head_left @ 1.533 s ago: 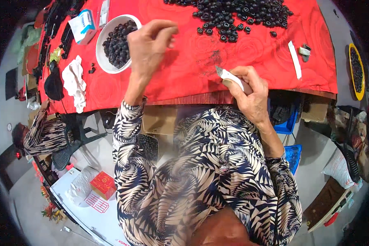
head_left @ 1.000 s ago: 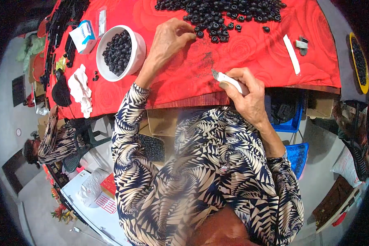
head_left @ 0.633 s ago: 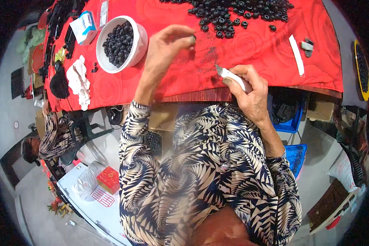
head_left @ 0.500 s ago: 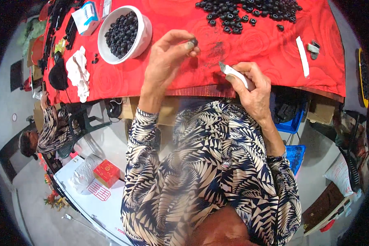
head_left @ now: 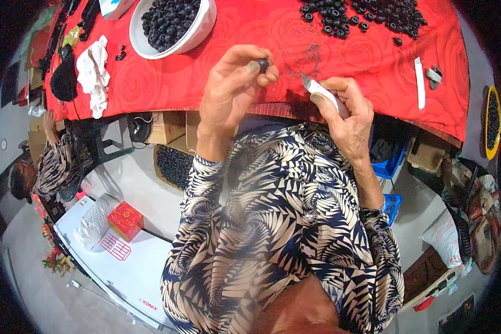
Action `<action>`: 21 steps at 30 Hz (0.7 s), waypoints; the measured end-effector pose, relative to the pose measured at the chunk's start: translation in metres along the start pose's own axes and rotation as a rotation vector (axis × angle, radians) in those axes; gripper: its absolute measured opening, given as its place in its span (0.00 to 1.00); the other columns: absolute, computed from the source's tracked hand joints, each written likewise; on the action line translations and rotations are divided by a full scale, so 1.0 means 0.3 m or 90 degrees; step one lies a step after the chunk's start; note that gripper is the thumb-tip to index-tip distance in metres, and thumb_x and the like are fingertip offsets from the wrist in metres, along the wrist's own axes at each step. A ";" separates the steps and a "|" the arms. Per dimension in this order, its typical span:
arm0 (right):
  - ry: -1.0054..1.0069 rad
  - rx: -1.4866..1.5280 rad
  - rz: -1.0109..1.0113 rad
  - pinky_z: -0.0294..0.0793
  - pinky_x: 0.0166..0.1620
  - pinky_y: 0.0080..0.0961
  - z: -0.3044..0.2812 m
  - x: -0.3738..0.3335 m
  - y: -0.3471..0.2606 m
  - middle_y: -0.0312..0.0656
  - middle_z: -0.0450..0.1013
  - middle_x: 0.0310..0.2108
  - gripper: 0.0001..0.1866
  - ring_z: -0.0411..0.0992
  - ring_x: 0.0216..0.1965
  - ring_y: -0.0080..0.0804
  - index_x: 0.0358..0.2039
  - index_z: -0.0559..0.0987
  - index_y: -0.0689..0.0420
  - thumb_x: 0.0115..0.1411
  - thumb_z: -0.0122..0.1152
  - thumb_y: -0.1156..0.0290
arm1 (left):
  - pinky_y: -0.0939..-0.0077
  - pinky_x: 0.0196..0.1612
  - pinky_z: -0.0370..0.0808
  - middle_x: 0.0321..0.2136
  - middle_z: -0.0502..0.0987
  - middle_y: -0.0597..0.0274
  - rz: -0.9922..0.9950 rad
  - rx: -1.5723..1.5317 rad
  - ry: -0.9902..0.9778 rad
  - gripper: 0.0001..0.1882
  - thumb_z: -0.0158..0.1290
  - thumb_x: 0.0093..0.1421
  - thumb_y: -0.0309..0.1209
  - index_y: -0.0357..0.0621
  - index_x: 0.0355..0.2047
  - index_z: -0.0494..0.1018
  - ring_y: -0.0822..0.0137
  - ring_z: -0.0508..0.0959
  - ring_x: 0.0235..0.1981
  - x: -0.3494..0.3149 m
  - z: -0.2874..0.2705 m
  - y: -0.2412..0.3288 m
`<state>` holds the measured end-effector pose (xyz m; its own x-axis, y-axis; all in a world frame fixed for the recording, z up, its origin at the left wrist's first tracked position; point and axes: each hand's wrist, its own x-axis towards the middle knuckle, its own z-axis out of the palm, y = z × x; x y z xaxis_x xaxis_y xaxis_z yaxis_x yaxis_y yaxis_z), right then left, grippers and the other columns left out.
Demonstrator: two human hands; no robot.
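Between thumb and fingers, my left hand [head_left: 234, 83] pinches a small round black part [head_left: 263, 65] above the table edge. My right hand [head_left: 348, 114] grips a white utility knife [head_left: 327, 96], its blade pointing up and left toward the left hand. Blade and black part are apart. Beyond the left hand stands a white bowl [head_left: 206, 25] filled with black parts of the same sort. A loose heap of ring-like black parts [head_left: 367, 16] lies at the far right of the red tablecloth [head_left: 167, 89]. Dark shavings [head_left: 306, 58] are scattered on the cloth between the hands.
Left on the cloth are a crumpled white rag [head_left: 93, 75] and a black cloth item [head_left: 64, 78]. A white strip [head_left: 420, 83] lies at the right. Below the table are blue crates [head_left: 389, 167] and a box of black parts [head_left: 172, 166]. Another person [head_left: 61, 161] sits at the left.
The view has shifted, so the bowl and heap sit higher in the picture. My left hand has turned slightly, showing more of the black part. The right hand still grips the knife.
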<state>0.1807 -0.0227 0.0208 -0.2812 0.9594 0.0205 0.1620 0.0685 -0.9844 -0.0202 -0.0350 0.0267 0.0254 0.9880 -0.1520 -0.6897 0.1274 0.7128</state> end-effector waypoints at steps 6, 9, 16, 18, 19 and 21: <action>-0.002 -0.014 -0.016 0.71 0.29 0.19 0.015 0.024 -0.030 0.40 0.72 0.22 0.11 0.72 0.25 0.23 0.31 0.71 0.63 0.48 0.62 0.76 | 0.78 0.36 0.73 0.35 0.71 0.52 0.023 0.027 -0.039 0.09 0.45 0.56 0.21 0.32 0.37 0.67 0.62 0.75 0.33 -0.008 -0.016 -0.007; 0.004 -0.048 -0.068 0.71 0.29 0.20 0.027 0.039 -0.030 0.41 0.73 0.23 0.10 0.73 0.26 0.24 0.30 0.72 0.62 0.48 0.62 0.75 | 0.77 0.34 0.75 0.34 0.71 0.51 0.037 0.036 -0.047 0.09 0.44 0.56 0.21 0.31 0.37 0.67 0.60 0.76 0.31 -0.013 -0.008 -0.010; -0.013 -0.061 -0.090 0.72 0.30 0.22 0.036 0.053 -0.033 0.44 0.74 0.25 0.12 0.75 0.27 0.29 0.31 0.72 0.61 0.47 0.63 0.72 | 0.77 0.34 0.76 0.34 0.70 0.52 0.012 0.108 -0.006 0.08 0.44 0.55 0.21 0.30 0.36 0.67 0.60 0.76 0.31 -0.010 0.008 -0.012; -0.018 -0.061 -0.076 0.72 0.30 0.23 0.041 0.050 -0.039 0.45 0.74 0.25 0.12 0.75 0.27 0.31 0.30 0.72 0.61 0.47 0.63 0.72 | 0.77 0.34 0.76 0.34 0.70 0.52 0.025 0.114 -0.009 0.08 0.44 0.55 0.21 0.31 0.36 0.67 0.60 0.76 0.31 -0.011 -0.002 -0.022; -0.018 -0.064 -0.074 0.72 0.30 0.23 0.043 0.049 -0.035 0.45 0.74 0.25 0.12 0.75 0.27 0.31 0.30 0.72 0.61 0.47 0.63 0.72 | 0.78 0.34 0.76 0.33 0.71 0.53 0.035 0.104 -0.004 0.08 0.45 0.55 0.21 0.31 0.36 0.67 0.61 0.76 0.31 -0.011 -0.003 -0.030; -0.012 -0.075 -0.102 0.72 0.29 0.24 0.045 0.048 -0.027 0.44 0.74 0.24 0.12 0.75 0.26 0.32 0.30 0.72 0.61 0.47 0.63 0.72 | 0.79 0.34 0.76 0.32 0.71 0.53 0.045 0.090 -0.001 0.08 0.45 0.55 0.21 0.31 0.36 0.67 0.62 0.76 0.31 -0.012 -0.004 -0.047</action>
<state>0.1626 -0.0131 0.0267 -0.3303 0.9282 0.1711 0.2230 0.2529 -0.9414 -0.0115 -0.0405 0.0165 -0.0182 0.9952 -0.0961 -0.5811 0.0677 0.8110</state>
